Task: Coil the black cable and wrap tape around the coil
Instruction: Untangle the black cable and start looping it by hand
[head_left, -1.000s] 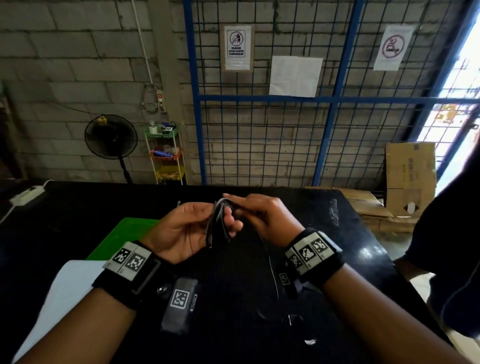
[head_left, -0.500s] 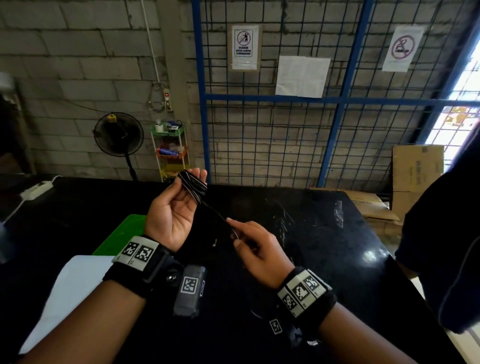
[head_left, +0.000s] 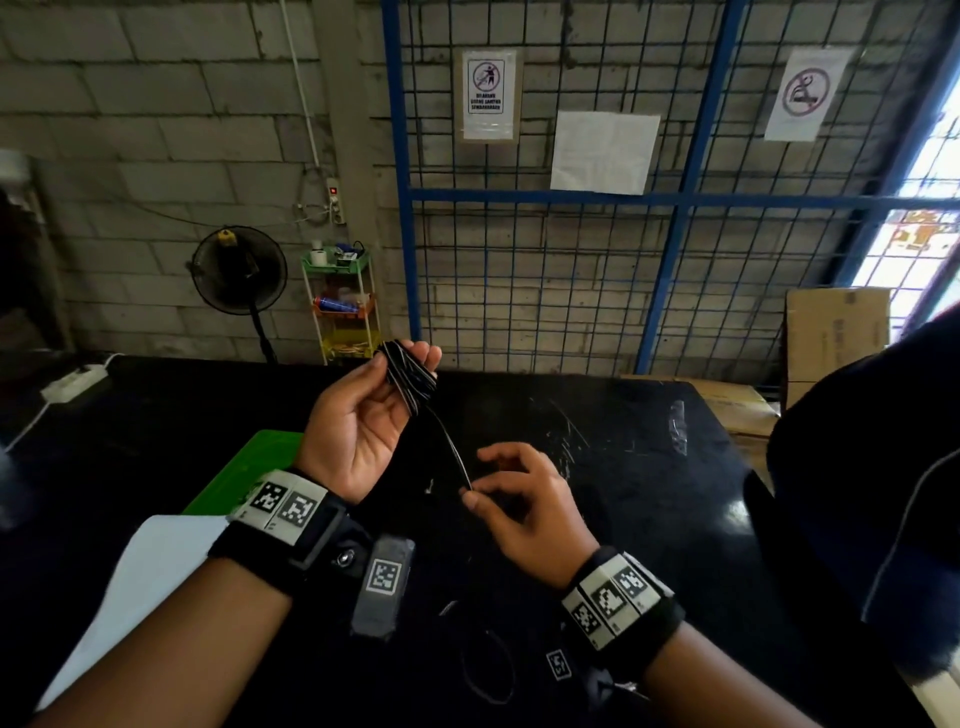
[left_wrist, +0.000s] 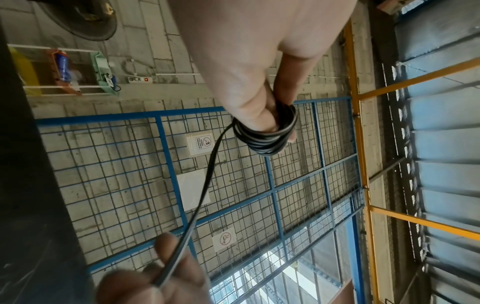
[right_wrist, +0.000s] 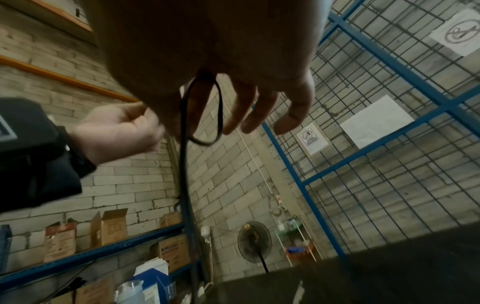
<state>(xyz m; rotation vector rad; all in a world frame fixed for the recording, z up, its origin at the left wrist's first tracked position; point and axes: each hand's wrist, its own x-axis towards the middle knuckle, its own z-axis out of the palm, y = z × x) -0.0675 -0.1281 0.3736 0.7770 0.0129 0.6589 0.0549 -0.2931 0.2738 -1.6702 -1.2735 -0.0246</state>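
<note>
The black cable is partly wound into a small coil (head_left: 410, 382) round the fingertips of my left hand (head_left: 408, 364), which is raised palm-up over the black table (head_left: 597, 467). In the left wrist view the coil (left_wrist: 267, 135) circles two fingers. A single strand (head_left: 449, 447) runs down from it to my right hand (head_left: 475, 480), which pinches it between thumb and forefinger. The right wrist view shows the cable (right_wrist: 184, 164) hanging below that palm with a small loop. More loose cable (head_left: 488, 670) lies on the table near my right wrist. I see no tape roll.
A green mat (head_left: 244, 467) and a white sheet (head_left: 135, 582) lie at the left of the table. A small clear plastic piece (head_left: 678, 428) sits far right. A person in dark clothing (head_left: 872, 493) stands at the right edge. A power strip (head_left: 78, 382) is far left.
A second ago both hands met at the coil. My right hand has since drawn down and toward me along the strand, while my left hand rose with the coil.
</note>
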